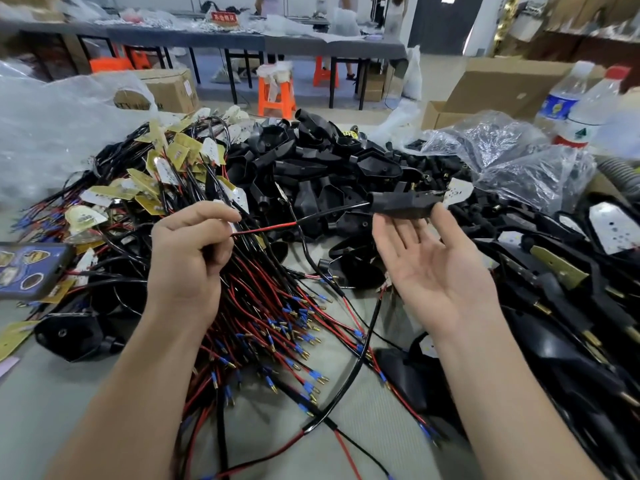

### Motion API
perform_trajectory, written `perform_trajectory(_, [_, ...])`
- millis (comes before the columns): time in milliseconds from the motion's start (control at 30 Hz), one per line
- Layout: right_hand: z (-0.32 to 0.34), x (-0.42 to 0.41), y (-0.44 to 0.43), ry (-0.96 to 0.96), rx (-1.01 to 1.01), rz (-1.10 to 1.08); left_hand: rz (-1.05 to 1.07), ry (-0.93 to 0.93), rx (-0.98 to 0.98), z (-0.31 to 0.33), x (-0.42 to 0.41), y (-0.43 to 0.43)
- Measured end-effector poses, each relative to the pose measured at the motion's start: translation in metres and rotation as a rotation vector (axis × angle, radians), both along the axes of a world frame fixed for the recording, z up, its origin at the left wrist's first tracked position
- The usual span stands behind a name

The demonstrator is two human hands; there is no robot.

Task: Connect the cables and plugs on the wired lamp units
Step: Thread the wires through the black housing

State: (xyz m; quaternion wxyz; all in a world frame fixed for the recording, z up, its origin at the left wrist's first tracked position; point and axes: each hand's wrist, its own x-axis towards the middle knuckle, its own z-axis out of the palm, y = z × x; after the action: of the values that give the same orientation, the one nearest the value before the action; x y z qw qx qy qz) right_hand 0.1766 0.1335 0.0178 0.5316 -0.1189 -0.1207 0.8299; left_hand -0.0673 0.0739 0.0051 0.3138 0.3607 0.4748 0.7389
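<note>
Black housing: long axis crosswise, touching fingertips of spread right hand; left hand pinches its wire, leftward.

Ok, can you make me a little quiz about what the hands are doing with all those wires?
1. True or false: the left hand pinches a red wire.
2. What rests on the fingertips of the open right hand? A) a water bottle B) a black lamp housing C) a phone
3. Fill in: the little sleeves on the loose wire ends in the pile are coloured ____.

Key: 1 true; 2 B; 3 blue.
</note>
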Motion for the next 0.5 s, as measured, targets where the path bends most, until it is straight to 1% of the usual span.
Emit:
perform_trajectory(133, [-0.003,0.001,0.006,-0.064,-0.019,-0.009,-0.106,0.120,0.014,-0.002,0.004,0.002])
perform_trajectory(200, [-0.004,0.001,0.008,-0.114,-0.042,-0.040,-0.243,0.180,-0.009,-0.003,0.000,0.001])
perform_trajectory(233, [-0.004,0.001,0.009,-0.126,-0.048,-0.060,-0.408,0.174,-0.012,-0.003,-0.004,-0.001])
perform_trajectory(300, [-0.004,0.003,0.011,-0.154,-0.051,-0.086,-0.866,0.071,0.017,-0.002,-0.012,-0.004])
perform_trajectory(333, [-0.003,0.003,0.011,-0.196,-0.039,-0.083,-1.053,0.016,0.045,-0.002,-0.014,-0.006])
perform_trajectory(367, [-0.002,0.003,0.010,-0.264,-0.017,-0.066,-1.128,-0.025,0.055,-0.001,-0.013,-0.007])
perform_trajectory(400, [-0.002,0.002,0.008,-0.345,0.015,-0.042,-1.105,-0.034,0.033,0.000,-0.011,-0.008])
perform_trajectory(500, [-0.006,-0.007,0.000,-0.581,0.141,0.047,-0.774,0.044,-0.150,0.000,0.007,-0.003])
